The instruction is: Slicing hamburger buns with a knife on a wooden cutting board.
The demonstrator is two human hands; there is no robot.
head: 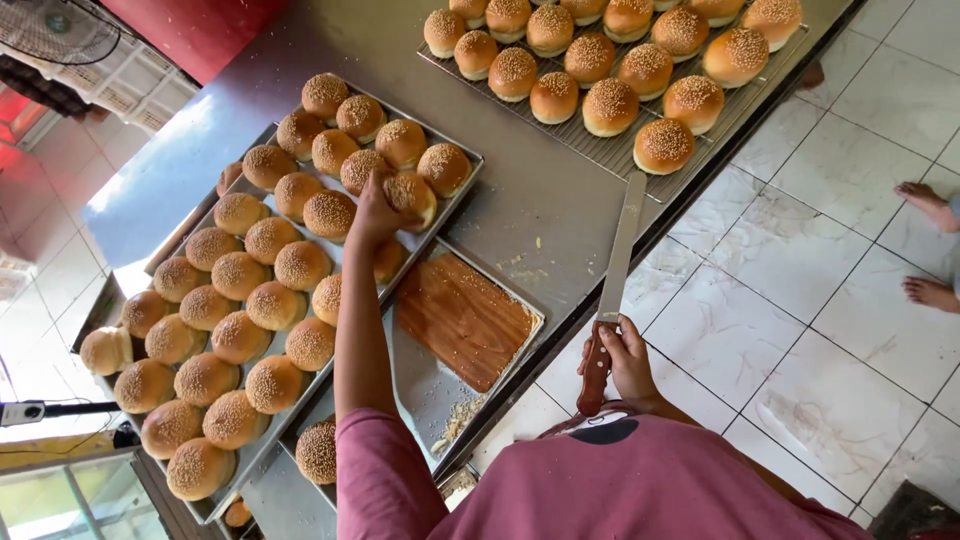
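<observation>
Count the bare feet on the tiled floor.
2. One bare foot is at the right edge on the tiled floor, and the other bare foot is just below it. Both belong to another person. The steel table may hide more.

Wire rack of buns, wooden board, bare feet.

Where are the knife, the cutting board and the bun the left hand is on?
knife (620,240), head view, middle of the blade.
cutting board (462,318), head view, centre of its brown top.
bun (415,192), head view, top crust right of the left hand (375,215).
</observation>
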